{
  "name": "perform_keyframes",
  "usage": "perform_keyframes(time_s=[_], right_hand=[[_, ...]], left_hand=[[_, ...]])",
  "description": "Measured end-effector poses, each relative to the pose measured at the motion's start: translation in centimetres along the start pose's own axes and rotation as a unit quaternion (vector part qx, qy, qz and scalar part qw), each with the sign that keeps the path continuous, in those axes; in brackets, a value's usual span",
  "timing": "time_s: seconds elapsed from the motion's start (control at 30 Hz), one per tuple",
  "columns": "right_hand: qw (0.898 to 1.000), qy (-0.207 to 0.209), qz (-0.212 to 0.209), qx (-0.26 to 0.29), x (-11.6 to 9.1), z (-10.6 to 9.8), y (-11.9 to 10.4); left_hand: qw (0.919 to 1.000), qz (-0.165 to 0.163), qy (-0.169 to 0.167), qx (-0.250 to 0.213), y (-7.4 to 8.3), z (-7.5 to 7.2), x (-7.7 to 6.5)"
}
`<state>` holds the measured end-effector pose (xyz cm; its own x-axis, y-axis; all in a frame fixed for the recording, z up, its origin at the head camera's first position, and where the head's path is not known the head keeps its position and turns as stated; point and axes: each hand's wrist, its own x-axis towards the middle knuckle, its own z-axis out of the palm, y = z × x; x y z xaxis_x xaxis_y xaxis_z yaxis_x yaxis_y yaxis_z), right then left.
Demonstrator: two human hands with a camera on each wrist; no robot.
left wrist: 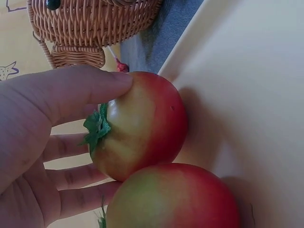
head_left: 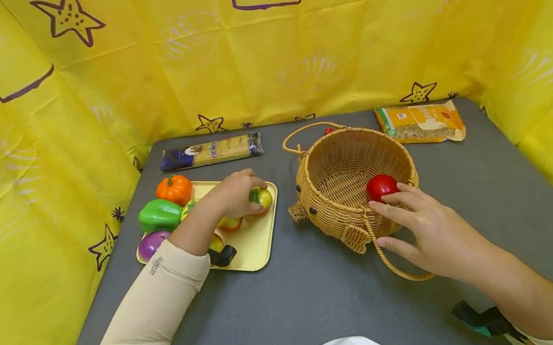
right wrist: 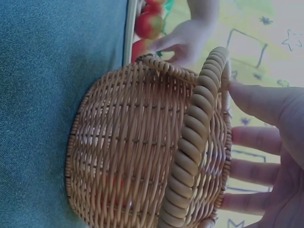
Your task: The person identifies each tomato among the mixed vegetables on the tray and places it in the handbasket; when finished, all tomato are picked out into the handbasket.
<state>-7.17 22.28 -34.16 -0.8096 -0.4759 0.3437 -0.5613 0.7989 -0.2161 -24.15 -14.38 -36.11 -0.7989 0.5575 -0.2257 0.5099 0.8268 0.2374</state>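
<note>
My left hand (head_left: 235, 196) holds a toy tomato (left wrist: 142, 128), red and yellow-green with a green leafy top, at the right side of a pale yellow tray (head_left: 257, 249). Thumb and fingers lie on opposite sides of it. Against it in the left wrist view is a second toy tomato (left wrist: 175, 199). My right hand (head_left: 431, 228) is at the near right rim of a wicker basket (head_left: 334, 220) with an animal face, fingers extended and spread. A shiny red round toy (head_left: 381, 187) lies inside the basket, right by those fingertips.
On the tray's left side are an orange pumpkin (head_left: 174, 189), a green pepper (head_left: 160, 215) and a purple vegetable (head_left: 153, 244). A spaghetti pack (head_left: 212, 151) and an orange pasta bag (head_left: 423, 123) lie at the back. The basket's looped handle (head_left: 397, 270) hangs toward me.
</note>
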Motion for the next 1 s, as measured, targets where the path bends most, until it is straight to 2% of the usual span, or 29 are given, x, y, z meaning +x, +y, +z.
perform_keyframes(time_s=[0.47, 0.77, 1.0], right_hand=[[1.000, -0.011, 0.012, -0.006, 0.2, -0.3, -0.2], [1.000, 0.012, -0.006, -0.005, 0.3, -0.1, -0.2], [1.000, -0.003, 0.003, -0.005, 0.5, -0.2, -0.3]], left_hand=[[0.9988, 0.034, 0.034, -0.003, 1.1, -0.7, -0.5], [0.9958, 0.063, 0.064, -0.013, 2.4, -2.3, -1.1], [0.9943, 0.075, 0.076, -0.009, 3.3, -4.0, -1.3]])
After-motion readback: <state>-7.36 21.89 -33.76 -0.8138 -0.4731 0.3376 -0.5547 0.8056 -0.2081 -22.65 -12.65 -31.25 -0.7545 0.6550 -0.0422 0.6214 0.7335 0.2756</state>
